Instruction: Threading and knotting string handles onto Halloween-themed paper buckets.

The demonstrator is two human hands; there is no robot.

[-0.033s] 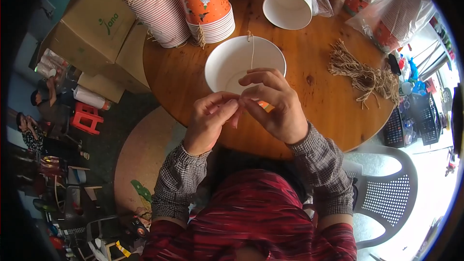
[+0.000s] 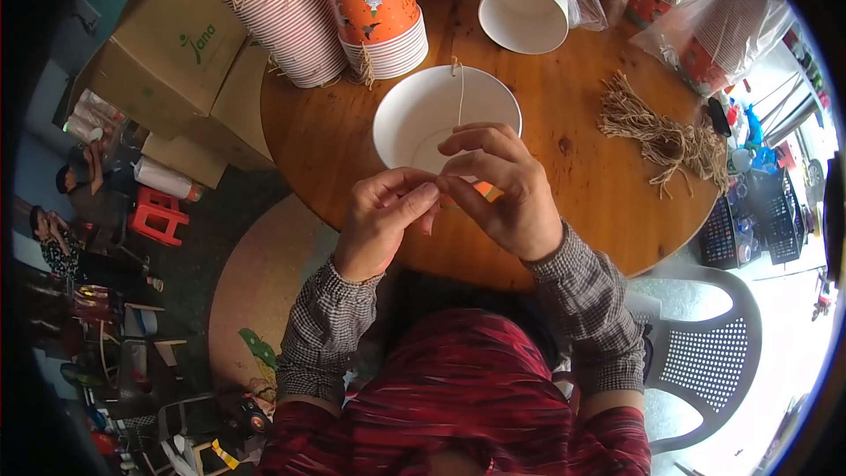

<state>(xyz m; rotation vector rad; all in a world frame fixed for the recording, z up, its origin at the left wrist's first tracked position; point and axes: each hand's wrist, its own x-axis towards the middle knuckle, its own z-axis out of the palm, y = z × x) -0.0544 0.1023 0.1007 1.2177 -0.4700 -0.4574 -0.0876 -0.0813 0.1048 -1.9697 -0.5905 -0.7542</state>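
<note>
Mid-frame, left hand (image 2: 374, 225) and right hand (image 2: 514, 203) pinched closed, on what unclear, near bucket (image 2: 405, 119); cord (image 2: 461, 99) ran toward right hand.

Hands: two, left hand (image 2: 374, 227) and right hand (image 2: 511, 194)
Open bucket (image 2: 407, 115): one
Bucket cord (image 2: 461, 95): one
Tipped bucket (image 2: 527, 16): one
Cord bundle (image 2: 661, 134): one
Tall stack (image 2: 278, 13): one
Short stack (image 2: 379, 22): one
Bagged stacks (image 2: 712, 46): several, overlapping; exact number unclear
Tabletop (image 2: 586, 207): one
Co-workers (image 2: 86, 192): two

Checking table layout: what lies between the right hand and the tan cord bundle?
In the head view, only bare wooden tabletop shows between the right hand and the tan cord bundle.
</note>
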